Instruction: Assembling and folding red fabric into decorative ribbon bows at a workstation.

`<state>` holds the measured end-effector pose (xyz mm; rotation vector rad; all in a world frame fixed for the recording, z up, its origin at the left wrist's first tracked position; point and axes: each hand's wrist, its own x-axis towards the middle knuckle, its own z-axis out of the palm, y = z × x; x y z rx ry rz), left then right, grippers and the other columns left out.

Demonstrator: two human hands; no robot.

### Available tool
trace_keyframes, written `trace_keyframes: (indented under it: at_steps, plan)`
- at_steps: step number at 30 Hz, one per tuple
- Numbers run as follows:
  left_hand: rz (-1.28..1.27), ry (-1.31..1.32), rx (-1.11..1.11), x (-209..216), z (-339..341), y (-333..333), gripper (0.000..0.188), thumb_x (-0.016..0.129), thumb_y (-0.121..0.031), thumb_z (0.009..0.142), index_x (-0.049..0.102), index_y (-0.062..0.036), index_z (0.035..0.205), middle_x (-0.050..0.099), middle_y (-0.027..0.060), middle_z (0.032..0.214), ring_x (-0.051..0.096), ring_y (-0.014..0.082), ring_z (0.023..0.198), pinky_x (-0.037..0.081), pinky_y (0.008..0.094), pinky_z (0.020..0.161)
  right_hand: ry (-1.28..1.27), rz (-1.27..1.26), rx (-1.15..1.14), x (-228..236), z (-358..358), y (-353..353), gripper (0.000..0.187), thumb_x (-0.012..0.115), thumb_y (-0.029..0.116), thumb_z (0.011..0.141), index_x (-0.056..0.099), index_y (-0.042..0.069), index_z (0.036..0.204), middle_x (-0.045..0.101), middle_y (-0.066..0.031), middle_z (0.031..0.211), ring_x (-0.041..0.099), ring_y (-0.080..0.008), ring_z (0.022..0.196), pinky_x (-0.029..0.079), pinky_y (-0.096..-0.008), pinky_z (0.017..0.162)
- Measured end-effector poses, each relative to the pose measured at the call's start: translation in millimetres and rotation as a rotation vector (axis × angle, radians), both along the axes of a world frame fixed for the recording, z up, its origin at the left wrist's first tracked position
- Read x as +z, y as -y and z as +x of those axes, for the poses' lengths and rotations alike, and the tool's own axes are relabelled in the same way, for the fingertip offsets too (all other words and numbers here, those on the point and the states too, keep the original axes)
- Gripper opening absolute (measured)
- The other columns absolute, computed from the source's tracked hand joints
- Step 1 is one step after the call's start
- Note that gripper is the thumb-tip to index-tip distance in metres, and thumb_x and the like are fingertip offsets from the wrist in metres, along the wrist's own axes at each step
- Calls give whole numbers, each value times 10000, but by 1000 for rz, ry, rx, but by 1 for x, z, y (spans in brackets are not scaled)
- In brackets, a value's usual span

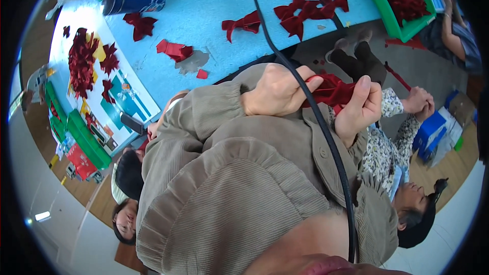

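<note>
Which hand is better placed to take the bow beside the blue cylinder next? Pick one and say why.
Left, likely: the left hand lies nearer that red bow; the right hand is farther off. Both hold red fabric, so the left would need to release it.

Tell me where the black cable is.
In the head view, the black cable runs from the top middle to lower right of centre, crossing in front of the left hand and brown coat.

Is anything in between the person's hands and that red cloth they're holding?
Nothing visible is: the left hand and right hand both hold the red cloth. A black cable just crosses the view in front of the left hand.
</note>
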<state>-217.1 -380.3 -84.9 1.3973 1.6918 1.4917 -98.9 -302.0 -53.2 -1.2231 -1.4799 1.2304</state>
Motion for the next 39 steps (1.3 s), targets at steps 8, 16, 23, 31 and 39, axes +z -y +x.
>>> trace_keyframes:
  at_steps: [8, 16, 23, 31, 39]
  plan:
    - [-80, 113, -16, -6, 15, -40, 89, 592, -72, 787, 567, -8, 730, 460, 98, 484, 474, 221, 393, 342, 307, 369, -37, 31, -88, -18, 24, -31, 307, 464, 122, 897, 370, 62, 611, 380, 55, 552, 279, -5, 518, 238, -177, 463]
    - [-53, 139, 44, -12, 33, -59, 120, 549, -89, 836, 582, 12, 780, 512, 99, 543, 496, 198, 427, 376, 274, 411, 43, 41, -47, -23, 46, -53, 335, 453, 121, 898, 342, 69, 587, 360, 54, 538, 269, 0, 498, 216, -177, 445]
    - [-254, 201, 115, -5, 39, -61, 147, 524, -103, 857, 581, 15, 789, 518, 94, 549, 497, 151, 440, 378, 265, 420, -70, -21, -124, -22, 44, -56, 323, 451, 121, 891, 354, 66, 587, 359, 45, 524, 273, -9, 473, 210, -188, 414]
    - [-205, 403, 17, -11, 38, -62, 187, 487, -103, 876, 574, 28, 775, 493, 41, 530, 478, 98, 474, 372, 226, 447, -342, -294, -297, -13, 41, -48, 269, 503, 179, 842, 399, 58, 624, 418, 6, 537, 372, -57, 455, 335, -214, 435]
    - [-115, 567, -154, -11, 26, -83, 193, 608, -145, 785, 565, 11, 892, 549, 94, 743, 537, 133, 641, 433, 245, 562, -462, -363, -131, -14, 53, -60, 244, 508, 199, 829, 434, 61, 642, 449, 3, 565, 442, -61, 511, 387, -211, 491]
